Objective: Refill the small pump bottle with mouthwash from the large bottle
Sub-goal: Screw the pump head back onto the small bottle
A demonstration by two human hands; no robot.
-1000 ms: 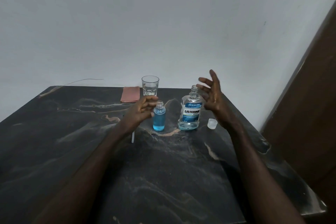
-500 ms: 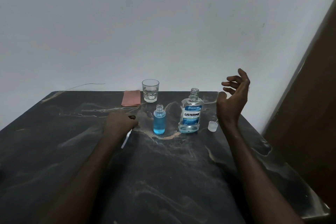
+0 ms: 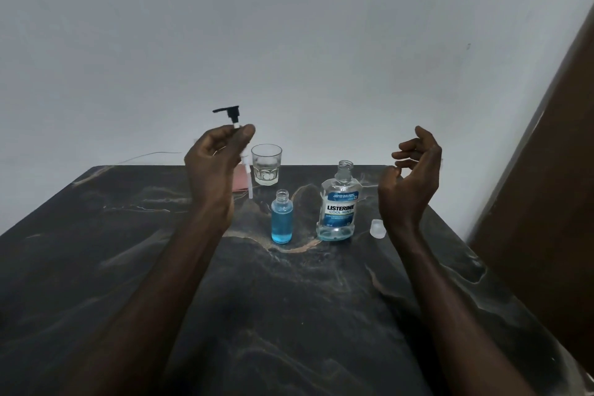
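Note:
The small pump bottle [image 3: 282, 217] stands uncapped on the dark marble table [image 3: 289, 315], mostly full of blue liquid. To its right stands the large Listerine bottle [image 3: 339, 204], also uncapped, with a little blue liquid at its base. Its clear cap [image 3: 377, 228] lies on the table further right. My left hand [image 3: 215, 157] is raised above the table, left of the small bottle, pinching the black pump head [image 3: 229, 112] upright, its white tube hanging down below my fingers. My right hand [image 3: 411, 177] hovers right of the large bottle, fingers loosely curled, holding nothing.
A clear drinking glass [image 3: 266, 164] stands behind the small bottle near the table's back edge. A pink cloth [image 3: 239, 182] lies beside it, partly behind my left hand. A brown door [image 3: 553, 196] runs along the right. A white wall is behind.
My left hand has picked the pump head up from the table and lifted it above the table. My right hand has drifted slightly lower and stays empty.

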